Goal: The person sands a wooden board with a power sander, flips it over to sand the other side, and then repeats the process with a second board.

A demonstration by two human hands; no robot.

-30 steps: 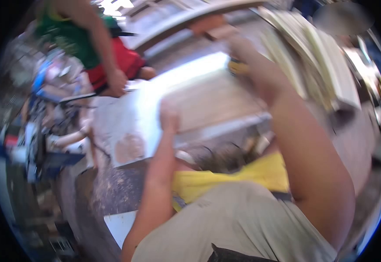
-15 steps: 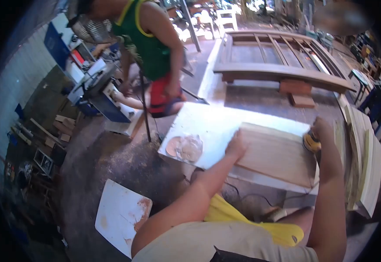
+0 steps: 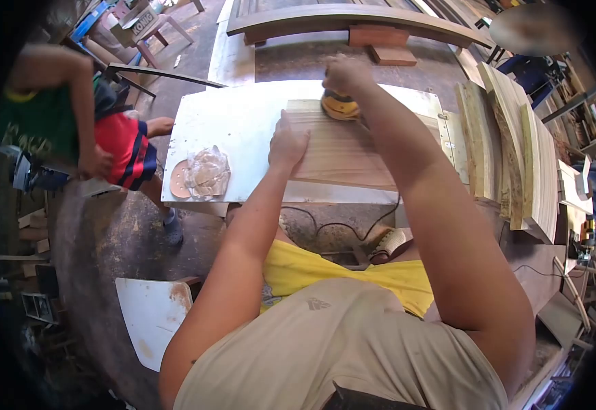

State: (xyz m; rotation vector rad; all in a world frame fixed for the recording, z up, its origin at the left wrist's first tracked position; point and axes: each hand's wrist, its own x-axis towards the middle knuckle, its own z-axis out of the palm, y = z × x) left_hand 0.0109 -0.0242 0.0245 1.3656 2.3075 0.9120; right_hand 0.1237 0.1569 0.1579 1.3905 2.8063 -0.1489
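Note:
A flat wooden board [image 3: 339,154] lies on the white tabletop [image 3: 243,113] in front of me. My left hand [image 3: 288,145] grips the board's left edge, its fingers along the side and the thumb toward the top face. At the board's far edge, my right hand [image 3: 347,75] is wrapped over the top of a yellow and black orbital sander [image 3: 341,106]. The sander's underside rests on the wood, and a dark cord [image 3: 339,227] hangs below the table's near edge. Left of the board sit a round sanding disc [image 3: 177,179] and a crumpled clear plastic bag [image 3: 209,174].
Thick curved planks [image 3: 509,150] stand stacked at the right. A wooden frame [image 3: 359,19] lies beyond the table, with reddish blocks [image 3: 383,41] beside it. A co-worker in red shorts [image 3: 123,147] is at the left. A white stained panel [image 3: 149,318] is near my left elbow.
My view has swung, so the table and co-worker appear farther left. The sander in my right hand has gone from the board's right end leftward to its far edge. My left hand stays at the left edge.

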